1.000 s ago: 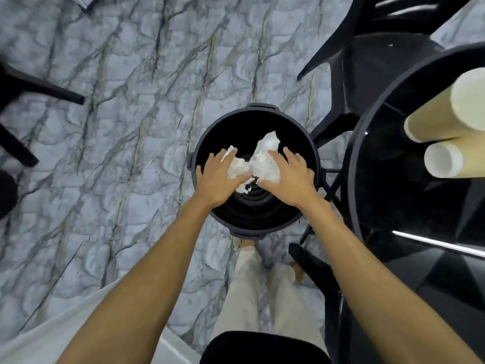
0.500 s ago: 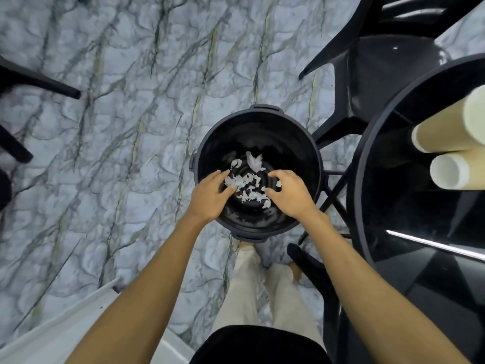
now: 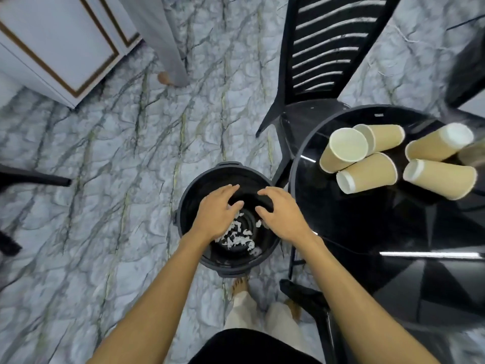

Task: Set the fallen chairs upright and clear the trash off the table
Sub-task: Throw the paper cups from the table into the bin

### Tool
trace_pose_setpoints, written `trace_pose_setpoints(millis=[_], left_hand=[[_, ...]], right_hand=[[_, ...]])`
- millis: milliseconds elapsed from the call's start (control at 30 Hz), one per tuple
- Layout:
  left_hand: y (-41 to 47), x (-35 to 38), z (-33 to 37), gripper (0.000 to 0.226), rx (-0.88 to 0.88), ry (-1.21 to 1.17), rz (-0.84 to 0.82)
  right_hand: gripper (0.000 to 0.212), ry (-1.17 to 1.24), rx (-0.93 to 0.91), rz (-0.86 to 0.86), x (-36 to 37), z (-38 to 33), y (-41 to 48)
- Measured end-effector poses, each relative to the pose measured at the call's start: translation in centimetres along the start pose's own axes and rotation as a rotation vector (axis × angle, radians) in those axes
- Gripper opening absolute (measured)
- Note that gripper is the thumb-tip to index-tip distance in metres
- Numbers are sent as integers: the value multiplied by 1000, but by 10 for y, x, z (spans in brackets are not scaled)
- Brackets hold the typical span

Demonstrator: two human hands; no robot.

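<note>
The tan ribbed paper cups, tipped over on the round black glossy table, look light, thin-walled, easily crushed; take each round its body, gently; rims and insides are white; beside the table, left hand and right hand hover apart, loose-fingered, empty, over the black round plastic bin.

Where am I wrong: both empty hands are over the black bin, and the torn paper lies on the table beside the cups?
Only the paper's place: the head view shows the torn paper at the bottom of the black bin, below the empty left hand and right hand, not on the table beside the cups.
</note>
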State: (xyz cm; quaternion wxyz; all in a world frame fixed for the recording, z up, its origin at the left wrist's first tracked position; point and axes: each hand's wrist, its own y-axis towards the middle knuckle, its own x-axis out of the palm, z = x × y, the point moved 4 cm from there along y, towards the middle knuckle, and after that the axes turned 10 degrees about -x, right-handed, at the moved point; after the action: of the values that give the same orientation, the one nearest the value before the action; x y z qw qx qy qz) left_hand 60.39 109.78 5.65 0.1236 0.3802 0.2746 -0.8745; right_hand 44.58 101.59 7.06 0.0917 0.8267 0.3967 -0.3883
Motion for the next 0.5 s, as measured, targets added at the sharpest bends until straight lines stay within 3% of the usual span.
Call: trace_pose_setpoints(millis=[333,500], left_hand=[[-30,63,108,49,233,60,-70],[-51,90,135,50,233,76,-73]], right_hand=[[37,60,206,240,-68,68,-112],[33,94,259,369,-84,95,-159]])
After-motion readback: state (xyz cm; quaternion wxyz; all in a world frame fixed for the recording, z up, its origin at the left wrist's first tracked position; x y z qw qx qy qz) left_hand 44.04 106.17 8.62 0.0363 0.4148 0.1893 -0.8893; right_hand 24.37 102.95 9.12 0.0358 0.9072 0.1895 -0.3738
